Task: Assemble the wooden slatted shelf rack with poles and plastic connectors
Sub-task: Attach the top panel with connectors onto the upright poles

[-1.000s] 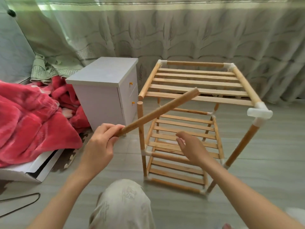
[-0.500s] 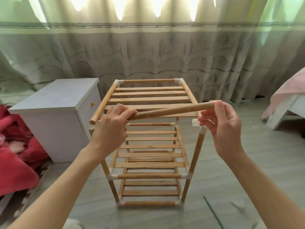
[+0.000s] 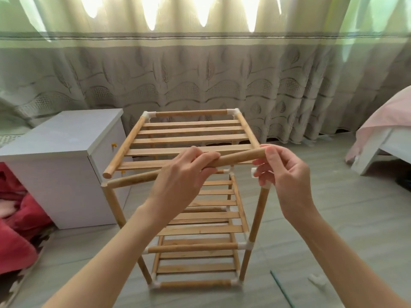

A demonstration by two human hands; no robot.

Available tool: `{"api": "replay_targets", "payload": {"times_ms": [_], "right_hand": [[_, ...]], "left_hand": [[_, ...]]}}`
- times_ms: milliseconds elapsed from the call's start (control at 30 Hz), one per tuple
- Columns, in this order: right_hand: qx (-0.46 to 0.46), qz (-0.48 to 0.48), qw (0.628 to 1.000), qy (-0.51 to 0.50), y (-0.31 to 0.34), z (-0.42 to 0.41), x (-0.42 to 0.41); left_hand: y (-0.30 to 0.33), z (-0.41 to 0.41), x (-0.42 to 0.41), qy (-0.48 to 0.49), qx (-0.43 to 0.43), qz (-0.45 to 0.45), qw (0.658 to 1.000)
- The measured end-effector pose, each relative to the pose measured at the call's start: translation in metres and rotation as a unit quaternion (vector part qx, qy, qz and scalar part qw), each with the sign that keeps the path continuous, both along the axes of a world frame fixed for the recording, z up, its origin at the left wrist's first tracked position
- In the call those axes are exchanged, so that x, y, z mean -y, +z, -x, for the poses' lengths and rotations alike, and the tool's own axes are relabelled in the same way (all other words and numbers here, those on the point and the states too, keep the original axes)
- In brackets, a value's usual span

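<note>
The wooden rack (image 3: 193,138) stands on the floor in the middle, with three slatted tiers joined by white plastic connectors. A loose wooden pole (image 3: 240,157) lies slanted across the front of the top tier. My left hand (image 3: 184,174) grips it near the middle. My right hand (image 3: 282,174) pinches its right end just above the white connector (image 3: 254,173) on the front right upright. The pole's left end (image 3: 115,183) sits by the top of the front left upright, which has no connector on it. The side rail's bare end (image 3: 108,174) is just above.
A white bedside cabinet (image 3: 66,152) stands close to the left of the rack, with a red blanket (image 3: 13,230) beyond it. A bed with a pink cover (image 3: 389,130) is at the right. A loose white connector (image 3: 318,282) and a thin green stick (image 3: 282,290) lie on the floor.
My view swung to face the rack's front. Both hands brought the pole down across the top tier's front, its left end dropping to the front left upright.
</note>
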State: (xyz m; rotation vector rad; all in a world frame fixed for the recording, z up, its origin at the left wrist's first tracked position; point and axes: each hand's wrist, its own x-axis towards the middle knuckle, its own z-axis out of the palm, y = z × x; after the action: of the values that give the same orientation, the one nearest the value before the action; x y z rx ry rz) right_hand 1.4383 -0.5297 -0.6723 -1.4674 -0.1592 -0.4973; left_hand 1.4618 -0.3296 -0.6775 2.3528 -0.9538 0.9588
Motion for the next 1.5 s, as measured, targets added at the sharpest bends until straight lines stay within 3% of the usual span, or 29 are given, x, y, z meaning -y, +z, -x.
{"api": "replay_targets", "payload": {"times_ms": [167,267,333,467,533,1200,1500], "right_hand": [[-0.007,0.146,0.966,-0.215,-0.011,-0.008,0.024],[-0.059,0.213,0.962,-0.16,-0.023,-0.013,0.024],[-0.095,0.195,0.972,-0.088,-0.028,-0.015,0.02],[-0.176,-0.01,0.984,0.019,-0.03,-0.018,0.022],[-0.19,-0.048,0.98,0.044,-0.029,-0.018,0.023],[-0.165,0.042,0.985,0.023,-0.04,-0.02,0.017],[-0.159,0.034,0.987,0.0,-0.042,-0.023,0.016]], "left_hand": [[-0.009,0.0,-0.006,0.005,0.006,-0.011,1.0],[0.001,0.004,0.001,0.031,0.045,-0.02,0.998],[0.01,0.005,0.004,0.053,0.065,-0.029,0.996],[0.004,0.001,-0.007,0.095,0.06,-0.08,0.99],[-0.005,0.0,-0.018,0.102,0.037,-0.094,0.99],[-0.021,-0.006,0.001,0.085,-0.041,-0.028,0.995],[-0.022,-0.015,0.012,0.083,-0.057,-0.068,0.993]]}}
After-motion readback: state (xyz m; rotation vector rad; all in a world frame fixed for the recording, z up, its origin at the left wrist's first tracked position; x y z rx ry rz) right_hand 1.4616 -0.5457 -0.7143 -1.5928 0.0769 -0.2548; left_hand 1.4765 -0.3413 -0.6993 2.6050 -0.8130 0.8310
